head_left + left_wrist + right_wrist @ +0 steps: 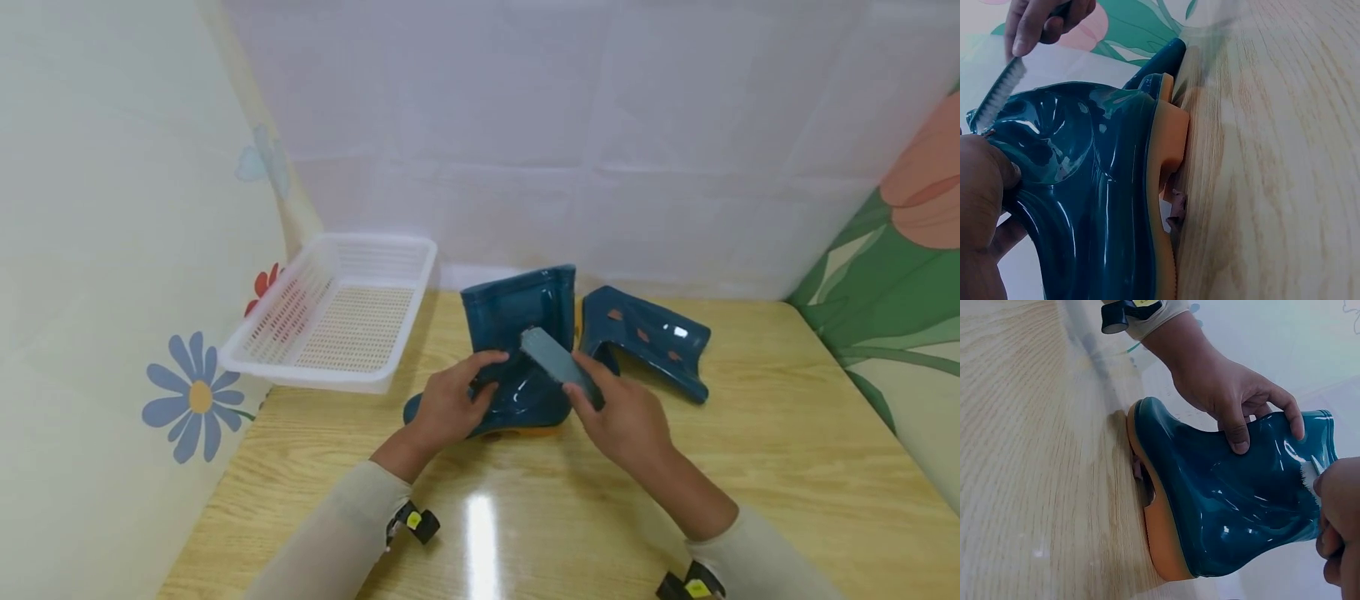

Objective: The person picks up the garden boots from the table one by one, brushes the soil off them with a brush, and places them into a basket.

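Table [787,467]: wooden, glossy. Basket [337,321] seen far left, second boot [648,337] lying far right.

Teal boot [517,358] stood upright at table centre, orange sole down. Left hand [450,404] clasped round shaft, fingers curled over it; grip best kept firm so boot not tipped under strokes. Brush [558,362] gripped by right hand [626,417], bristles laid on shaft; short, even strokes judged best.

Sole contact with table shown only by wrist views; bristles [997,94] clear in left wrist view, barely seen from head.
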Demonstrator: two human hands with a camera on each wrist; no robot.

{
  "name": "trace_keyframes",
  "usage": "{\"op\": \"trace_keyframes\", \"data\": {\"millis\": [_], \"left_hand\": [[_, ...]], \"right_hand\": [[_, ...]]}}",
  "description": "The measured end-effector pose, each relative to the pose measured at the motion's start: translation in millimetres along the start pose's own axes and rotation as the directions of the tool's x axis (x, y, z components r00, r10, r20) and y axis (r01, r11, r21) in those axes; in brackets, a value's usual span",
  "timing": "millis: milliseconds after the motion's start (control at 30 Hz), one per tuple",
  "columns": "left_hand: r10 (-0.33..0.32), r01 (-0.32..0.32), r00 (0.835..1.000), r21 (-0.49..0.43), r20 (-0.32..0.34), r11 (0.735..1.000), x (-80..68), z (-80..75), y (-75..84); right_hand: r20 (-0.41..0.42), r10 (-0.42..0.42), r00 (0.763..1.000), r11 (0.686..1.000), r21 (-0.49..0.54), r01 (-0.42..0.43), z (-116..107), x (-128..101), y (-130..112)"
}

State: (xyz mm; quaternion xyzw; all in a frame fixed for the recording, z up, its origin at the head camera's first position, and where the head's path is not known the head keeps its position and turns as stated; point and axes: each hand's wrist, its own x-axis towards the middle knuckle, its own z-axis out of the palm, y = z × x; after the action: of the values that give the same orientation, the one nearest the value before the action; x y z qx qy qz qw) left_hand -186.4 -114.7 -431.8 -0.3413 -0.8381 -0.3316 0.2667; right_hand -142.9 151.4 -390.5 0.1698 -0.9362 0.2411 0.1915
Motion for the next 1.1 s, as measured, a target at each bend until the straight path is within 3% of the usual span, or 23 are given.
{"op": "trace_keyframes", "data": {"millis": [267, 567, 767, 1100], "left_hand": [[-0.012, 0.012, 1.0, 0.016, 0.0, 1.0, 0.1, -0.3, -0.6], [-0.011, 0.011, 1.0, 0.011, 0.006, 1.0, -0.4, -0.3, 1.5], [-0.022, 0.022, 1.0, 0.018, 0.006, 1.0, 0.4, -0.7, 1.2], [-0.014, 0.013, 1.0, 0.009, 0.01, 1.0, -0.3, -0.2, 1.6]], "right_hand": [[-0.072, -0.039, 0.997, 0.999, 0.032, 0.041, 1.7, 2.8, -2.7], [0.02, 0.047, 0.999, 0.999, 0.01, -0.047, 1.2, -2.5, 2.2], [-0.039, 0.009, 0.999, 1.0, 0.029, -0.008, 0.3, -1.9, 1.7], [0.031, 0.028, 0.999, 1.0, 0.005, -0.029, 3.4, -4.2, 4.7]]}}
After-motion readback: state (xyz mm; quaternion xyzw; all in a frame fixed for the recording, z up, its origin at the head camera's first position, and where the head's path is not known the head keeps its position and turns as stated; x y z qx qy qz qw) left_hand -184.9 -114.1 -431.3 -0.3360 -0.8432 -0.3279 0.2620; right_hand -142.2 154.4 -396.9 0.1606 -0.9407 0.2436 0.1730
